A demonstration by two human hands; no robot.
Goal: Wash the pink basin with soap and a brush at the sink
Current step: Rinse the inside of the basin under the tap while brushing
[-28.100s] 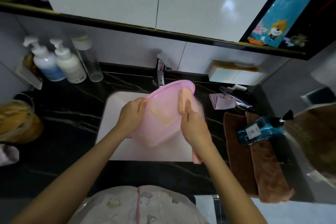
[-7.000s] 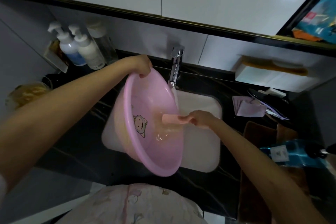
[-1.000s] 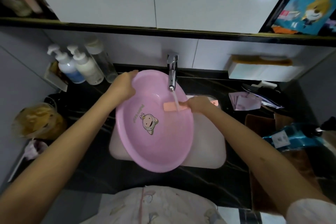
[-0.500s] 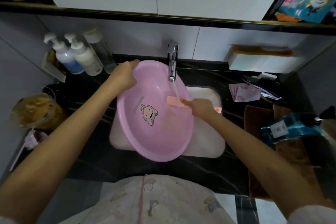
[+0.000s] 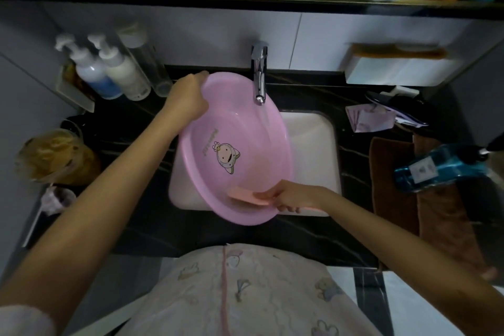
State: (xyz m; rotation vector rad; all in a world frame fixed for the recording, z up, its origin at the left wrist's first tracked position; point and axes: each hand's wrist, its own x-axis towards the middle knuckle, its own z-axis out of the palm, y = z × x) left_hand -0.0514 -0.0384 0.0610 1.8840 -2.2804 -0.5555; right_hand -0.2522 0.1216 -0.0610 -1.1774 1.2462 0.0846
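The pink basin [image 5: 245, 131], with a cartoon sticker on its bottom, is tilted over the white sink [image 5: 311, 144], its inside facing me. My left hand [image 5: 188, 98] grips its far left rim. My right hand [image 5: 294, 196] holds a flat pink brush [image 5: 245, 195] against the inside of the basin's near rim. Water runs from the chrome tap [image 5: 259, 73] into the basin's right side.
Two pump bottles [image 5: 109, 73] and a clear bottle stand at the back left of the black counter. A jar [image 5: 54, 155] sits at the left. A blue bottle [image 5: 439, 166] lies on brown towels [image 5: 392, 177] at the right. A folded pink cloth [image 5: 368, 118] lies behind them.
My right hand has carried the brush from under the water stream down to the basin's near rim. The basin stays tilted in my left hand with water still running.
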